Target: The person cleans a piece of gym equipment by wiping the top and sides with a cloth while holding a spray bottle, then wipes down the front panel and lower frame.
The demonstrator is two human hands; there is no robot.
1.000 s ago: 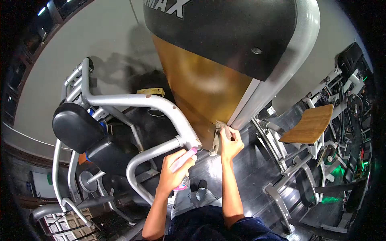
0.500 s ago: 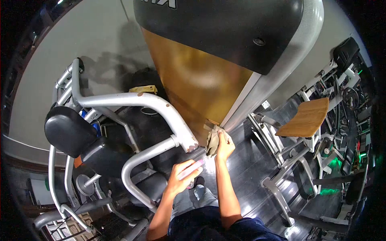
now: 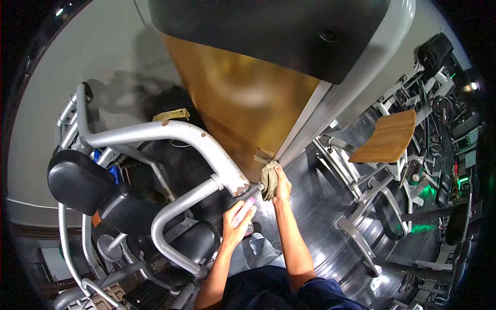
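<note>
My left hand (image 3: 236,223) is closed round a pink and clear bottle (image 3: 242,214), just below the chipped end of a silver machine tube (image 3: 235,181). A crumpled beige cloth (image 3: 268,181) is in my right hand (image 3: 281,187), by the lower corner of a brown translucent panel (image 3: 243,98). The panel belongs to a tall machine with a black upper cover (image 3: 268,31). A small label (image 3: 264,154) shows on the panel right above the cloth.
Black padded seats (image 3: 80,178) on a silver frame stand at the left. At the right is a machine with a wooden-looking board (image 3: 385,137), and more equipment behind it. A yellow box (image 3: 171,114) lies near the wall. The floor (image 3: 310,206) is dark.
The view has shifted a little, with the machines lower and further left. My left hand has risen and the bottle is tilted more upright. My right hand still holds the cloth, slightly further left.
</note>
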